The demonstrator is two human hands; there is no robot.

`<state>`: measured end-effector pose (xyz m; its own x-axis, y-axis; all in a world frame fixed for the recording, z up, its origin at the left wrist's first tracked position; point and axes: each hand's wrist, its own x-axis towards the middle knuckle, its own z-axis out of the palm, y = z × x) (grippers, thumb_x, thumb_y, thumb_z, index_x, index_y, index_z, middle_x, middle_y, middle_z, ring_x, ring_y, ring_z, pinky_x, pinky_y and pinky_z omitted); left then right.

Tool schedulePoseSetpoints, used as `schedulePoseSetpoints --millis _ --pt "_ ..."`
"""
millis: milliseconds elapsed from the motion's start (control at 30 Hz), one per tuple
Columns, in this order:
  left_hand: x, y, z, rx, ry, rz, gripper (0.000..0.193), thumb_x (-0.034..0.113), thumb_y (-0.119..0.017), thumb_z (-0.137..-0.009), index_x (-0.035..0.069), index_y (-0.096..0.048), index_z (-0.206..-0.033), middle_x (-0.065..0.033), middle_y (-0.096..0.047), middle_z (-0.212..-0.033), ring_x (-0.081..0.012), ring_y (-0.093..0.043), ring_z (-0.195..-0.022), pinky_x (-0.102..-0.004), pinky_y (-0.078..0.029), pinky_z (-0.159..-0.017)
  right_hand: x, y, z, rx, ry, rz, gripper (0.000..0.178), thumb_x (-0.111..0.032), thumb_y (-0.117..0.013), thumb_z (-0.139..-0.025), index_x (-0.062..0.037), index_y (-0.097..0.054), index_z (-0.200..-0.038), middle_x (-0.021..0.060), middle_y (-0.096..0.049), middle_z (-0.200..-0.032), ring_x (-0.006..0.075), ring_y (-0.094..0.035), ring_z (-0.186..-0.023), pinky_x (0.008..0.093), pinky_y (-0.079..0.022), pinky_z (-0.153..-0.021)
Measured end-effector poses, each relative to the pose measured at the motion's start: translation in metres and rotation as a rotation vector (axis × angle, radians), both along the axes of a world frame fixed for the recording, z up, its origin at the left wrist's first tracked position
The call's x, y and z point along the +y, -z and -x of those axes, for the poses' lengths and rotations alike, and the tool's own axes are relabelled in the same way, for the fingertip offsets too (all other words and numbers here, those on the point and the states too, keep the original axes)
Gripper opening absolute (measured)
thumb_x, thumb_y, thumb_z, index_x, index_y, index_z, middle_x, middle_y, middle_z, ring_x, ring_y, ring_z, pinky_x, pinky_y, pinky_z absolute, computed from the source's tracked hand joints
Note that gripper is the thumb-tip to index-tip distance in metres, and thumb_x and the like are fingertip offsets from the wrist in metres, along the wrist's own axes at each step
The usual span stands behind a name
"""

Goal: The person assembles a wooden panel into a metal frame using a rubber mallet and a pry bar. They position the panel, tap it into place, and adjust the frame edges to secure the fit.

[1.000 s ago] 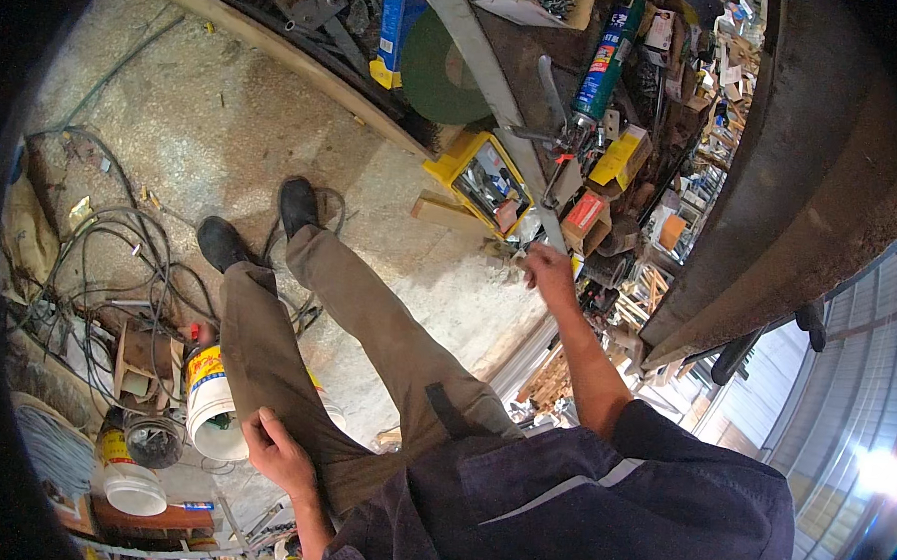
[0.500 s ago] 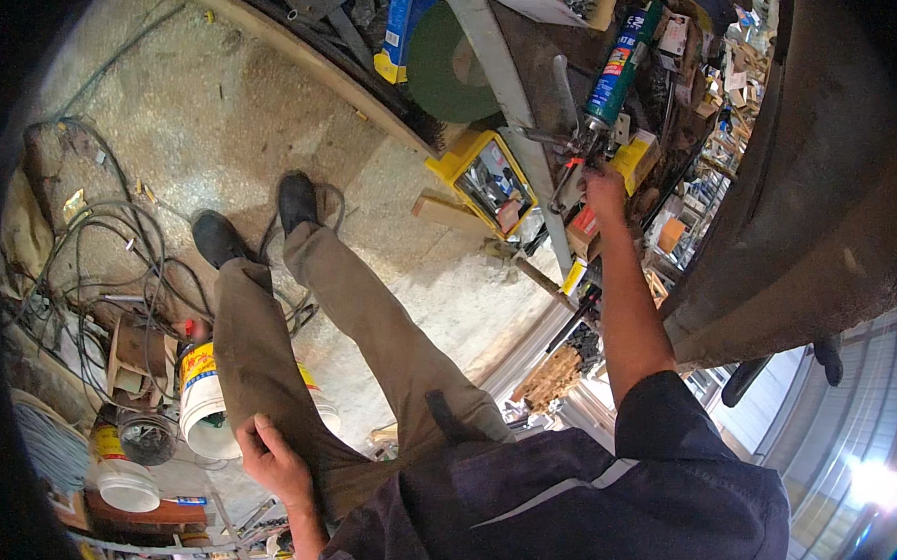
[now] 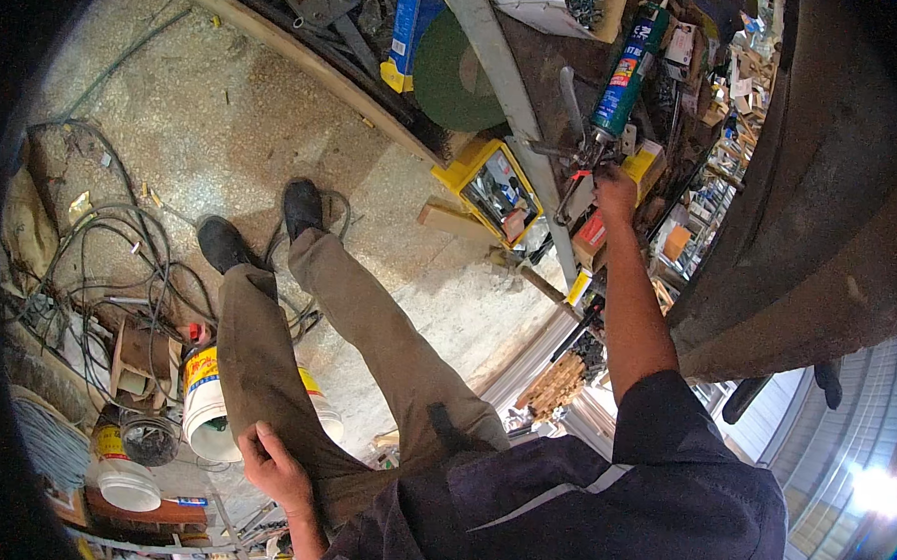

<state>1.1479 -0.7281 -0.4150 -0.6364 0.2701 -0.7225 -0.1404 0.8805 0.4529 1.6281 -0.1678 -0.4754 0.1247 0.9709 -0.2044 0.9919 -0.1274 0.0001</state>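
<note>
My right hand [image 3: 615, 195] reaches to a cluttered bench and is closed around a small dark thing, mostly hidden by the fingers. Just beyond the fingertips lies a green and blue sealant tube [image 3: 620, 87] with a pale nozzle. Metal levers and a red part sit at its near end, beside the fingers. A yellow carton [image 3: 646, 167] and a red-and-white box [image 3: 591, 236] flank the hand. My left hand [image 3: 275, 465] hangs by my left thigh, fingers loosely extended, with nothing visible in it.
A yellow-framed case [image 3: 500, 194] stands by the bench's metal edge [image 3: 493, 57], near a green disc [image 3: 457, 75]. An open box of screws [image 3: 561, 7] lies farther back. Black cables [image 3: 135, 236] coil on the floor at left, near white buckets [image 3: 205, 410]. A dark curved mass [image 3: 832, 197] looms at right.
The view has shifted slightly. My right hand has turned a little at the bench, and a dark thing now shows at its fingertips. The left hand stays by the thigh.
</note>
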Motion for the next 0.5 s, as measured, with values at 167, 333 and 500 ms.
schedulePoseSetpoints --millis 167,333,500 --pt "-0.001 -0.002 -0.002 -0.017 -0.007 -0.001 0.031 0.024 -0.056 -0.108 -0.006 -0.062 -0.108 -0.0166 -0.068 -0.092 -0.0243 -0.06 -0.082 -0.0362 -0.05 -0.08 0.032 -0.011 0.054 0.077 -0.013 -0.262 0.046 -0.032 -0.066 -0.092 -0.0054 -0.069 -0.129 0.0203 -0.072 -0.118 0.0336 -0.073 -0.093 0.0453 -0.056 -0.083" --pt "0.006 -0.003 -0.001 0.014 0.023 0.027 0.029 0.023 -0.056 -0.108 -0.005 -0.062 -0.108 -0.0171 -0.069 -0.091 -0.0252 -0.061 -0.081 -0.0365 -0.051 -0.079 0.055 -0.006 0.076 -0.124 0.0 -0.273 0.053 -0.029 -0.063 -0.093 -0.0043 -0.061 -0.14 0.0225 -0.063 -0.137 0.0351 -0.069 -0.108 0.0441 -0.053 -0.095" --pt "0.01 -0.004 0.001 0.003 0.015 0.024 0.023 0.017 -0.057 -0.106 -0.004 -0.063 -0.098 -0.0183 -0.065 -0.081 -0.0247 -0.057 -0.071 -0.0374 -0.049 -0.068 0.041 -0.013 0.034 -0.052 -0.035 -0.117 0.053 -0.022 -0.063 -0.091 -0.0048 -0.059 -0.141 0.0228 -0.065 -0.13 0.0356 -0.069 -0.105 0.044 -0.056 -0.086"
